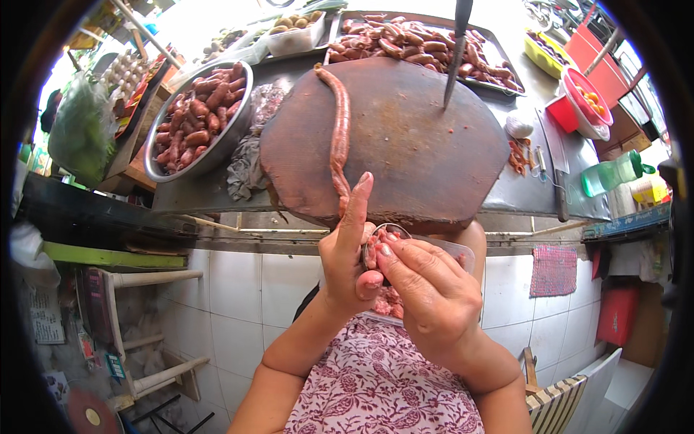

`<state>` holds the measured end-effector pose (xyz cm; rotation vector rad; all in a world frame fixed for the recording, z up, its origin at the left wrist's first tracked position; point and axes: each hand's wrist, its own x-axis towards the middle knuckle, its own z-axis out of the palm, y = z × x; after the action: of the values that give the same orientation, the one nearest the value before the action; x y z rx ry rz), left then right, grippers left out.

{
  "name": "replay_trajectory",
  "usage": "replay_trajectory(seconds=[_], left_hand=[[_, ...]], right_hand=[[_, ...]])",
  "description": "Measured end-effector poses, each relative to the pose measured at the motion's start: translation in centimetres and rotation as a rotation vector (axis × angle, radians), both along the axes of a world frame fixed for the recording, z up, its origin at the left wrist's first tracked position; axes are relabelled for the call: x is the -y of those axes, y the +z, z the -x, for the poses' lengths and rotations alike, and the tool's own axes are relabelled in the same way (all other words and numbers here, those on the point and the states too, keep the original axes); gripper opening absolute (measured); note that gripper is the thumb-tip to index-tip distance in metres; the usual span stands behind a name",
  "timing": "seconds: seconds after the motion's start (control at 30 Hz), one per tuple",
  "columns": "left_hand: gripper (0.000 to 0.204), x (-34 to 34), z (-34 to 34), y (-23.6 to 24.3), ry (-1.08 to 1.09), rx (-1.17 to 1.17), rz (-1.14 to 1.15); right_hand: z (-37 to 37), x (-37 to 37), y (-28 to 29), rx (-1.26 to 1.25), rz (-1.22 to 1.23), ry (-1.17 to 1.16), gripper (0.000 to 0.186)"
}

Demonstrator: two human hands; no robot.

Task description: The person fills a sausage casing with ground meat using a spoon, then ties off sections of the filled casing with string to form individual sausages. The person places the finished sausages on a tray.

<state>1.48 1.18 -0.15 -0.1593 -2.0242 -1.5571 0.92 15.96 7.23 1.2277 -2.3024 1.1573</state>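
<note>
My left hand (340,264) is closed round a small metal funnel (365,253), its index finger stretched upward. Only the funnel's round rim shows; the hand hides the rest. Pink minced meat (390,233) fills its mouth, and the bunched fingers of my right hand (430,286) press on that meat. From my left hand a long filled sausage (338,130) runs away over the thick round chopping block (412,145). Beneath my hands, a clear plastic tub (468,254) with more minced meat sits on my lap, partly covered by them.
A knife (458,58) stands point down in the block. Linked sausages fill a metal bowl (249,94) at left and a tray (517,79) behind. At right lie a string ball (519,124), a second knife (559,166) and a green bottle (611,176).
</note>
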Motion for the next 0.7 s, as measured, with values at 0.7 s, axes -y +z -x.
replay_trajectory(seconds=[0.7], left_hand=[[0.114, 1.3, -0.8, 0.5, -0.221, -0.19, 0.285]], right_hand=[[1.9, -3.0, 2.0, 1.05, -0.031, -0.023, 0.02]])
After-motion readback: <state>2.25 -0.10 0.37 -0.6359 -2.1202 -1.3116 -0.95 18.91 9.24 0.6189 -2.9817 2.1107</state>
